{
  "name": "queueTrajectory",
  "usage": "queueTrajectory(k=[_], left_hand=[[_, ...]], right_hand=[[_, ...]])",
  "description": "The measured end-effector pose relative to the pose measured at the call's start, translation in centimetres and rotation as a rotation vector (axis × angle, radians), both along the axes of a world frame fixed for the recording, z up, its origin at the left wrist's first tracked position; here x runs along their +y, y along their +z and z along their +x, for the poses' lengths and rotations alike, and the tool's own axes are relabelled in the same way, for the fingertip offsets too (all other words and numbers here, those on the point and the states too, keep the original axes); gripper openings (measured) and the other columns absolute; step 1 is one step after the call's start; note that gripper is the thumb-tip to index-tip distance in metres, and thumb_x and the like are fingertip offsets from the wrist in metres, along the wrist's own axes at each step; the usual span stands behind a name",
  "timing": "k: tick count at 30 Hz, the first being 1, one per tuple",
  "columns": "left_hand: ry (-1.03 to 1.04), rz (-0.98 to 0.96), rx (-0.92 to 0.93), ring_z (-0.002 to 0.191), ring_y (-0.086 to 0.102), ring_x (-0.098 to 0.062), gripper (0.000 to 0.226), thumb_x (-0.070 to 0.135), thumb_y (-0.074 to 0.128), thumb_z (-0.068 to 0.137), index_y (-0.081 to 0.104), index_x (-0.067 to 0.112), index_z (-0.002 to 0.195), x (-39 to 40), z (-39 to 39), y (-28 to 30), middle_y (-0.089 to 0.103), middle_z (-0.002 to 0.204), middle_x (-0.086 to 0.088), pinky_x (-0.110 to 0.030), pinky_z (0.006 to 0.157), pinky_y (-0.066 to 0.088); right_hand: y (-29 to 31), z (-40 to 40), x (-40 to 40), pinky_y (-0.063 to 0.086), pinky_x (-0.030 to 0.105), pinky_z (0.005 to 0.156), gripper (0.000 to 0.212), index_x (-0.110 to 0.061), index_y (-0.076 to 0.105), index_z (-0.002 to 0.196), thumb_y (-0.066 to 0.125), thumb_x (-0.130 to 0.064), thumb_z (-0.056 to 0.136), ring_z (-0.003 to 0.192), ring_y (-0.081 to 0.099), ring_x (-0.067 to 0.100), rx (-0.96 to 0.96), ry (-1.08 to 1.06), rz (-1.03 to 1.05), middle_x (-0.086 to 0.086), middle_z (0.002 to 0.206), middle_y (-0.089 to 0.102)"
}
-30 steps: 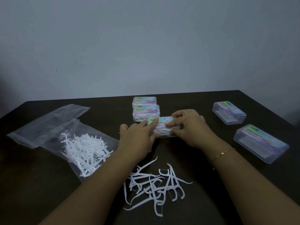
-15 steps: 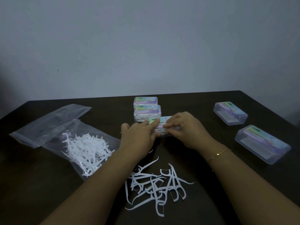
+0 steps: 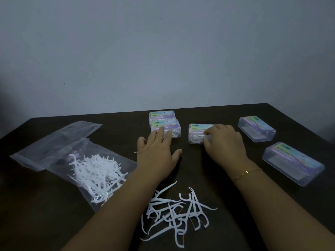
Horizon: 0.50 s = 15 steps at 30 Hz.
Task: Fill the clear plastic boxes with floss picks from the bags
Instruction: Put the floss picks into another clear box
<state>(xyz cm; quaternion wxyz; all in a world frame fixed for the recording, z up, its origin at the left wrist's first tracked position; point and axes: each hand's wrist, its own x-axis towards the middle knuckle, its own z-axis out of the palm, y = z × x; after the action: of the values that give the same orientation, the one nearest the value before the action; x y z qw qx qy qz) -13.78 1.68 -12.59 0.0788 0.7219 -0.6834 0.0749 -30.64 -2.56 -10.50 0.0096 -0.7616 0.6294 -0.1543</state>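
Note:
A filled clear box [image 3: 196,134] with a pastel label lies on the dark table [image 3: 199,169], and my right hand [image 3: 223,144] grips its right end. My left hand [image 3: 156,153] lies flat with straight fingers, its fingertips touching a second filled box [image 3: 170,126]; a third filled box [image 3: 162,115] sits just behind that one. Two boxes without picks, one [image 3: 256,128] farther and one [image 3: 293,163] nearer, sit at the right. A clear bag [image 3: 90,165] holding several white floss picks lies at the left. Loose floss picks [image 3: 176,212] are piled between my forearms.
An empty clear bag [image 3: 59,140] lies partly under the filled one at the left. A grey wall stands behind the table's far edge. A gold bracelet [image 3: 247,172] is on my right wrist.
My right hand has slid the held box to the right, away from the two stacked ones. My left hand has let go of it and now lies flat, touching the neighbouring box.

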Motion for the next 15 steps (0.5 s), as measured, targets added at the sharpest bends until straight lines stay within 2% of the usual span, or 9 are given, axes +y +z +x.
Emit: queueTrajectory(k=[3,6,8,11,15], left_hand=[[0.029,0.06,0.015,0.147,0.004,-0.019,0.069,0.061,0.027,0.095,0.009,0.026,0.152,-0.3,0.4,-0.3,0.005,0.161,0.0,-0.048,0.114,0.014],[0.022,0.073,0.004,0.147,0.002,-0.02,0.071,0.063,0.025,0.094,0.008,0.026,0.152,-0.2,0.3,-0.2,0.003,0.161,0.0,-0.048,0.114,0.014],[0.012,0.074,-0.002,0.147,0.001,-0.02,0.071,0.063,0.025,0.094,0.007,0.026,0.152,-0.1,0.2,-0.1,0.003,0.161,0.0,-0.048,0.113,0.013],[0.003,0.07,-0.012,0.147,0.001,-0.02,0.071,0.063,0.024,0.094,0.007,0.027,0.152,-0.1,0.1,-0.1,0.003,0.161,0.0,-0.048,0.114,0.014],[-0.012,0.093,-0.029,0.147,0.001,-0.021,0.07,0.064,0.023,0.094,0.006,0.028,0.152,0.1,-0.1,-0.1,0.002,0.161,0.0,-0.048,0.113,0.014]], right_hand=[[-1.0,0.6,-0.3,0.037,0.037,0.105,0.052,-0.021,0.038,0.142,0.05,-0.036,0.094,0.13,0.036,0.02,0.004,0.014,-0.007,0.006,0.143,0.038],[-1.9,1.3,-1.0,0.019,0.042,0.115,0.065,-0.02,0.013,0.151,0.045,-0.035,0.097,0.145,0.01,0.02,0.029,0.103,0.059,0.004,0.157,0.014],[-2.1,1.3,-1.4,0.007,0.044,0.117,0.068,-0.021,0.002,0.152,0.042,-0.034,0.098,0.146,-0.004,0.017,0.035,0.122,0.089,0.001,0.16,0.001],[-2.3,1.0,-1.8,0.003,0.045,0.117,0.071,-0.021,-0.001,0.151,0.043,-0.038,0.097,0.146,-0.008,0.019,0.04,0.089,0.093,0.002,0.16,-0.005],[-2.4,0.7,-2.1,0.003,0.047,0.116,0.078,-0.021,0.002,0.151,0.047,-0.049,0.093,0.146,-0.007,0.024,0.035,-0.02,0.091,0.004,0.16,-0.003]])
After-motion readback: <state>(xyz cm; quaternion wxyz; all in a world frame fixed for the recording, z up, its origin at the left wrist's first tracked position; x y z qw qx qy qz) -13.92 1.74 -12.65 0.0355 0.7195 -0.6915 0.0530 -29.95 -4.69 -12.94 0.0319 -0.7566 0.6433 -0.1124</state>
